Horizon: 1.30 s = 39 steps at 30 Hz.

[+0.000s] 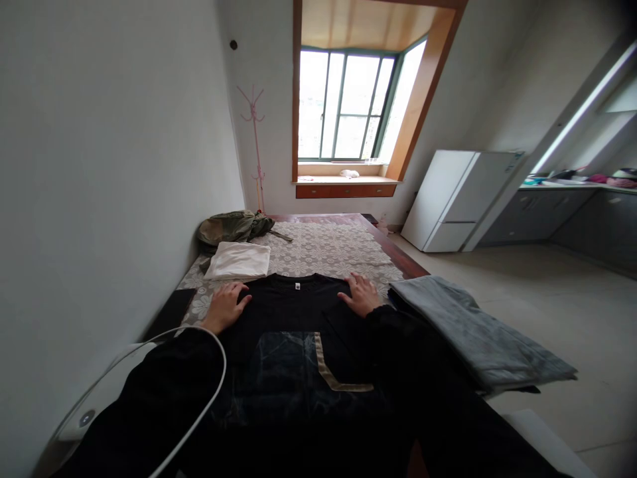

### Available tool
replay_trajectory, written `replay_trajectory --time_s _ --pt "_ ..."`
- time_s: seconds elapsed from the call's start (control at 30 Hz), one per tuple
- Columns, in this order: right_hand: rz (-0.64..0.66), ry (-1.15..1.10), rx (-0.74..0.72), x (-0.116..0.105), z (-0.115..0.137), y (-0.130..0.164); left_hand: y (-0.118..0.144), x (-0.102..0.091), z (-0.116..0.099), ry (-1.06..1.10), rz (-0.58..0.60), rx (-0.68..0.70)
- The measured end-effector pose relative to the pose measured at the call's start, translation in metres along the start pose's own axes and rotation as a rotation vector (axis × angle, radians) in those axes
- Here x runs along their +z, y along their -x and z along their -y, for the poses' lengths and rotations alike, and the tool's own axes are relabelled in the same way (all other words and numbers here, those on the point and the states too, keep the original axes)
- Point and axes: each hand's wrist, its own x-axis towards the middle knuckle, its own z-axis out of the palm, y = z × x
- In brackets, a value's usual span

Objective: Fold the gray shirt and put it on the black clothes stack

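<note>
Pressing my left hand (226, 307) and right hand (362, 294) flat, fingers spread, gripping nothing, on the black shirt (298, 312) lying on the lace-covered table (328, 249); I judge uneven pressure could wrinkle it.

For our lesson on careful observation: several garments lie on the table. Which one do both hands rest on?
The black T-shirt, spread flat under the left hand and right hand. The folded white garment, olive garment and grey one lie untouched.
</note>
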Motion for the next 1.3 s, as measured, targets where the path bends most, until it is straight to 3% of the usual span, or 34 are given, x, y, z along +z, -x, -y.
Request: replay_trajectory --time_s 0.13,0.23,0.4,0.6,0.93,1.3 --pt "0.108 -0.038 -0.045 0.020 0.004 0.053 0.049 0.011 -0.001 0.066 0.053 0.050" --pt "0.164 -0.006 -0.019 0.027 0.009 0.069 0.065 0.013 -0.004 0.008 0.111 0.049" --pt "0.227 0.042 0.010 0.020 0.016 0.065 0.066 0.006 -0.013 -0.118 0.192 0.026" --pt "0.245 0.041 0.035 0.012 0.023 0.067 0.067 -0.001 -0.019 -0.117 0.221 -0.016" --pt "0.141 0.011 0.081 0.016 0.020 0.069 0.069 0.002 -0.016 -0.103 0.174 -0.043" --pt "0.223 0.016 0.120 0.020 0.019 0.066 0.069 0.004 -0.015 -0.116 0.175 -0.053"
